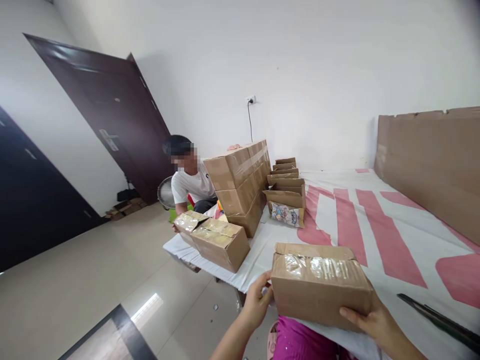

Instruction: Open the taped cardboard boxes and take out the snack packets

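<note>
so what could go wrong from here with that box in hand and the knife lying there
The knife lies on the table close to the right hand; a careless sweep of that arm might knock it.

The held box is at the near edge, above purple clothing; if either the right or left hand slips, it could drop.

The two taped boxes by the left edge might fall if bumped.

Two hands (257, 296), one held box (318, 297), two loose boxes (225, 247)
Plus one cutter (442, 320), one patterned packet (285, 214), one wall socket (248, 99). Stacked boxes (240, 175) and open boxes (285, 200) overlap too much to count, tbh.
</note>
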{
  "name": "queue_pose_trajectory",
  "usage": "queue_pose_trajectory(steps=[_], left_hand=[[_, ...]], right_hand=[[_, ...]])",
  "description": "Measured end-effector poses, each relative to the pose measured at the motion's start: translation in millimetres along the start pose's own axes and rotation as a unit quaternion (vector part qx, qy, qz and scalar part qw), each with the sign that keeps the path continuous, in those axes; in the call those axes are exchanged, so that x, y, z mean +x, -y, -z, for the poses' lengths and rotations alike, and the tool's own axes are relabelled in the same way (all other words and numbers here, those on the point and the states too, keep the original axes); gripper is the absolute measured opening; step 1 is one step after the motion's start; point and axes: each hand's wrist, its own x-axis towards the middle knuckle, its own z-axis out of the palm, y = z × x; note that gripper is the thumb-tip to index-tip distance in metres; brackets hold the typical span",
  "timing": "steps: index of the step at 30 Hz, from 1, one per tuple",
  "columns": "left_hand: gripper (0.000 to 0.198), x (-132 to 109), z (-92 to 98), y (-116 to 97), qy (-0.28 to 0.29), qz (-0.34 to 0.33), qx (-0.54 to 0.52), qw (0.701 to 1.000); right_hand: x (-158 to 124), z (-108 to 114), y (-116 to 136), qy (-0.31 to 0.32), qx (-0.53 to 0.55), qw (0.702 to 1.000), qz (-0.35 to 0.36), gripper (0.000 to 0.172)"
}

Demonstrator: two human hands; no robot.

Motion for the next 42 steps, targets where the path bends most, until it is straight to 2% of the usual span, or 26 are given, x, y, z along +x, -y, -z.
queue_pose_trajectory(steps=[2,3,4,5,6,8,10,12,17,20,24,27,29,32,34,38,40,42], left_hand=[[0.033,6,24.2,-11,-0.118,-0.038,0.125,0.984],[0.034,11,39.8,-15,-0.196,-0.045,0.201,0.959],[0.039,18,56.6,-18,-0.25,-0.033,0.269,0.93],[0.048,25,73.3,-19,-0.274,-0.006,0.327,0.904],[0.06,33,88.9,-19,-0.271,0.025,0.376,0.886],[0.075,48,112.0,-14,-0.205,0.07,0.438,0.873],[0.076,57,119.6,-7,-0.157,0.088,0.469,0.865],[0.074,60,111.1,-4,-0.158,0.093,0.484,0.855],[0.075,59,57.7,-17,-0.222,0.125,0.483,0.838],[0.075,62,36.0,-25,-0.239,0.129,0.488,0.83],[0.074,64,29.0,-27,-0.243,0.11,0.511,0.817],[0.069,62,33.3,-25,-0.25,0.088,0.516,0.814],[0.066,60,41.7,-23,-0.256,0.061,0.497,0.827],[0.058,61,68.7,-20,-0.26,0.023,0.417,0.871],[0.051,69,98.1,-19,-0.281,0.04,0.362,0.888],[0.052,97,166.9,-14,-0.341,0.124,0.349,0.864],[0.062,112,193.4,-5,-0.325,0.162,0.352,0.863],[0.063,121,210.3,9,-0.289,0.188,0.348,0.872]], right_hand=[[-10,9,-15,0.01,0.038,0.999,-0.03,0.089],[-15,13,-21,0.022,0.06,0.997,-0.05,0.087],[-19,15,-27,0.032,0.08,0.994,-0.067,0.085],[-22,17,-31,0.038,0.095,0.992,-0.08,0.084],[-24,18,-33,0.038,0.105,0.99,-0.087,0.084],[-26,19,-35,0.041,0.106,0.99,-0.083,0.082],[-25,20,-34,0.06,0.088,0.992,-0.068,0.077],[-24,21,-30,0.08,0.061,0.994,-0.049,0.073],[-23,24,-18,0.072,-0.003,0.997,-0.005,0.071],[-23,24,-13,0.062,-0.025,0.998,0.015,0.073],[-24,24,-11,0.074,-0.033,0.997,0.006,0.071],[-25,24,-13,0.071,-0.018,0.997,-0.002,0.067],[-25,23,-14,0.071,0.001,0.997,-0.009,0.065],[-25,23,-15,0.076,0.009,0.997,-0.012,0.066],[-24,23,-15,0.073,-0.001,0.997,-0.005,0.067],[-23,23,-20,0.061,-0.02,0.998,-0.008,0.063],[-23,23,-25,0.062,-0.015,0.998,-0.017,0.06],[-24,23,-28,0.068,-0.004,0.997,-0.025,0.057]])
